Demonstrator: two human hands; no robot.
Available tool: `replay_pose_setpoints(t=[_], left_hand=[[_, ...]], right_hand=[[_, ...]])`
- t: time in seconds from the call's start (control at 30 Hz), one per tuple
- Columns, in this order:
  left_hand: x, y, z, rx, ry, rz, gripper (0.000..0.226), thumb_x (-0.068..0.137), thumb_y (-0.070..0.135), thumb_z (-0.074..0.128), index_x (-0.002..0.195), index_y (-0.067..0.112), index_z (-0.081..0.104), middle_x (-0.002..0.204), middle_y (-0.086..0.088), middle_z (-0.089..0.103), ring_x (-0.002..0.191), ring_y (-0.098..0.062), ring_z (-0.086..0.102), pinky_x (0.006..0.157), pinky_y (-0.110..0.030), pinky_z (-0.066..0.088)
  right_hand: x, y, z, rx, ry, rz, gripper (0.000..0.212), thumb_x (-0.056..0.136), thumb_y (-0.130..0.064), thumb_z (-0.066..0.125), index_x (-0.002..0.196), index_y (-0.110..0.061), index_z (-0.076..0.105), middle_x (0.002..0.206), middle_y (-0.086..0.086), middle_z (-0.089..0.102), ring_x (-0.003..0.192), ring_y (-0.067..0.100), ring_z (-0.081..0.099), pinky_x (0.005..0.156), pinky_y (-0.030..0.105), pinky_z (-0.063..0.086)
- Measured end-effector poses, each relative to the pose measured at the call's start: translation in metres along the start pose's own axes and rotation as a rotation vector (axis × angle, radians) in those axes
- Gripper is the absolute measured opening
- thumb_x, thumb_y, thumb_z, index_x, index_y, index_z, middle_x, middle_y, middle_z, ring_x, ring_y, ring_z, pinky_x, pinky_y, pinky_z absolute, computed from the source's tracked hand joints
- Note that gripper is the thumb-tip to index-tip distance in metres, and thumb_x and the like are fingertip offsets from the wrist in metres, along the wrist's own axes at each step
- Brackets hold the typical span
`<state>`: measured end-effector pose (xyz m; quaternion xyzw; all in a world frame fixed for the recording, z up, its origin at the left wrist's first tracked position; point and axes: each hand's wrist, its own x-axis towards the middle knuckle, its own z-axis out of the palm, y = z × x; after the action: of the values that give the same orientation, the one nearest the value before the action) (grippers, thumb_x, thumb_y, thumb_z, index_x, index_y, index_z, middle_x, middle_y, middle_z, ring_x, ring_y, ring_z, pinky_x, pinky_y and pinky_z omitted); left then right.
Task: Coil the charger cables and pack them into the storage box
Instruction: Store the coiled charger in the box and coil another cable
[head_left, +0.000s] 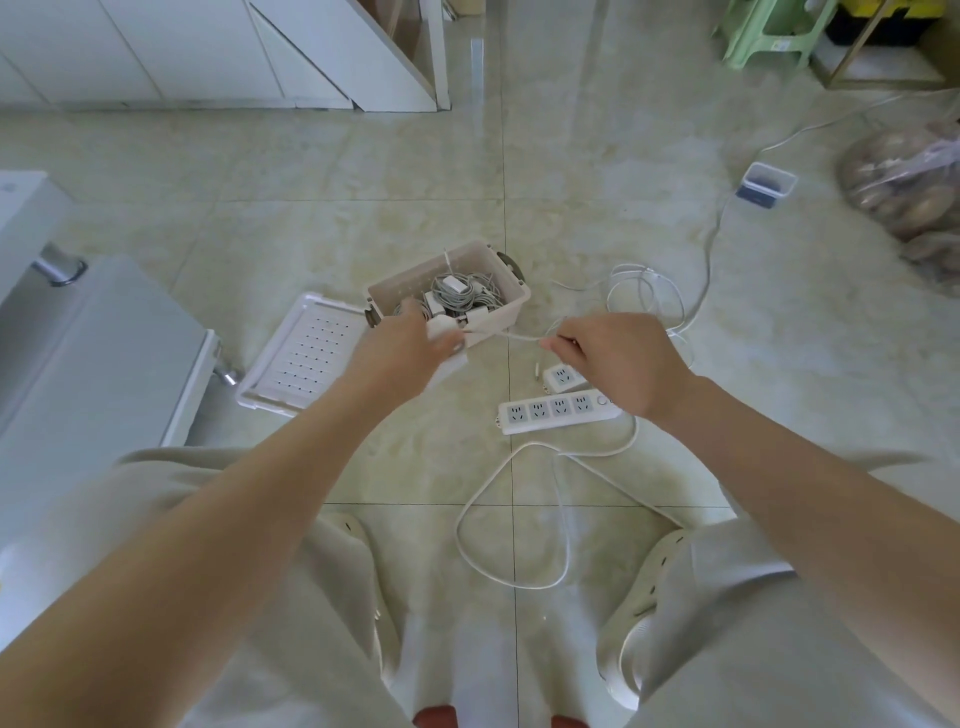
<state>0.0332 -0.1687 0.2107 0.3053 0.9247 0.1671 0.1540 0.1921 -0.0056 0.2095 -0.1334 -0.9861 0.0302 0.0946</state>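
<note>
A white storage box stands on the tiled floor, holding several coiled grey charger cables. My left hand grips a white charger brick in front of the box. My right hand pinches the thin white cable that runs taut from that brick. The rest of this cable lies in loose loops on the floor behind my right hand.
The box's perforated lid lies on the floor to its left. Two white power strips with a long cord lie below my right hand. A small clear container and a plastic bag sit at far right; grey furniture stands at left.
</note>
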Motion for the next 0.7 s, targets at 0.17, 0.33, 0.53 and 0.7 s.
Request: replay_pose_setpoints(t=[0.17, 0.33, 0.53, 0.7], left_hand=[[0.011, -0.012, 0.009, -0.103, 0.028, -0.109, 0.051, 0.096, 0.04, 0.047, 0.122, -0.001, 0.034, 0.104, -0.026, 0.058, 0.083, -0.037, 0.056, 0.066, -0.037, 0.041], [0.015, 0.001, 0.01, -0.747, 0.013, -0.31, 0.057, 0.096, 0.044, 0.047, 0.119, -0.007, 0.041, 0.093, -0.022, 0.056, 0.04, -0.016, 0.054, 0.029, -0.017, 0.034], [0.003, 0.021, 0.004, -1.469, -0.225, -0.418, 0.038, 0.1, 0.042, 0.038, 0.092, 0.009, 0.056, 0.072, -0.006, 0.061, 0.05, -0.016, 0.057, 0.043, -0.02, 0.047], [-0.003, 0.031, -0.002, -1.734, -0.463, -0.465, 0.038, 0.101, 0.034, 0.035, 0.112, 0.005, 0.056, 0.082, -0.014, 0.059, 0.041, -0.017, 0.051, 0.037, -0.017, 0.041]], right_hand=[[-0.016, -0.038, 0.001, 0.091, 0.088, -0.16, 0.036, 0.096, -0.035, 0.034, 0.065, -0.018, 0.045, 0.05, -0.002, 0.052, 0.043, 0.022, 0.051, 0.043, 0.023, 0.024], [-0.029, -0.071, 0.004, 0.197, -0.054, -0.256, 0.04, 0.099, -0.034, 0.026, 0.115, -0.015, 0.057, 0.084, -0.002, 0.071, 0.066, 0.023, 0.066, 0.05, 0.028, 0.043], [-0.038, -0.072, 0.024, 0.147, -0.112, -0.48, 0.033, 0.097, -0.027, 0.033, 0.106, -0.011, 0.061, 0.07, -0.003, 0.068, 0.05, 0.021, 0.06, 0.041, 0.024, 0.031], [-0.033, -0.062, 0.031, 0.207, -0.314, -0.337, 0.034, 0.102, -0.03, 0.025, 0.131, -0.019, 0.039, 0.103, 0.006, 0.065, 0.091, 0.028, 0.061, 0.07, 0.035, 0.041]])
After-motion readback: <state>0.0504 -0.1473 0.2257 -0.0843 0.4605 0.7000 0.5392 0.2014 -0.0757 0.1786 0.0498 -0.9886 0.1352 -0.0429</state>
